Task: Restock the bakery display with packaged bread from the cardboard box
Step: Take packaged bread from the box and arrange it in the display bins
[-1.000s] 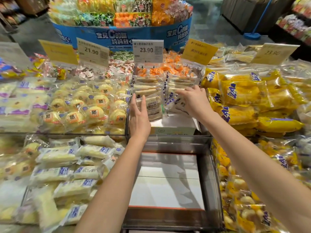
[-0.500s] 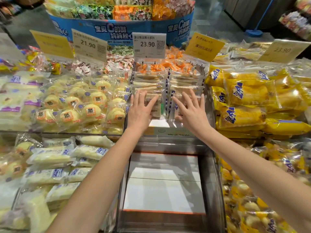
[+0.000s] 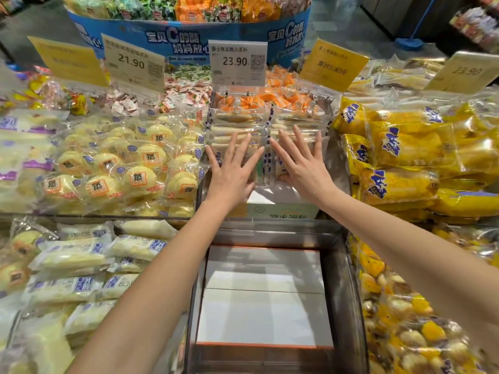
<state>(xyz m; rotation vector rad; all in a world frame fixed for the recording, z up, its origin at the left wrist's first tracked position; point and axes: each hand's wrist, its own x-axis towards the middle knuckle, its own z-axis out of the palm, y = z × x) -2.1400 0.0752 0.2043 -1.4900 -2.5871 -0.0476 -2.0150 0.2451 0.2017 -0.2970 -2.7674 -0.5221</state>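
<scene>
In the middle bin, clear plastic packs of pale flat bread with blue print [image 3: 239,122] sit in two rows. The left hand [image 3: 231,172] and right hand [image 3: 303,168] press on them, fingers straight, spread wide, holding nothing.

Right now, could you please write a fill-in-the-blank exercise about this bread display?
The white price sign above the clear-wrapped bread packs reads ____.
The round yellow cakes in clear wrappers lie ____ of the left hand.
The bright yellow plastic bags lie ____ of the right hand.
Missing words: 23.90; left; right.
</scene>
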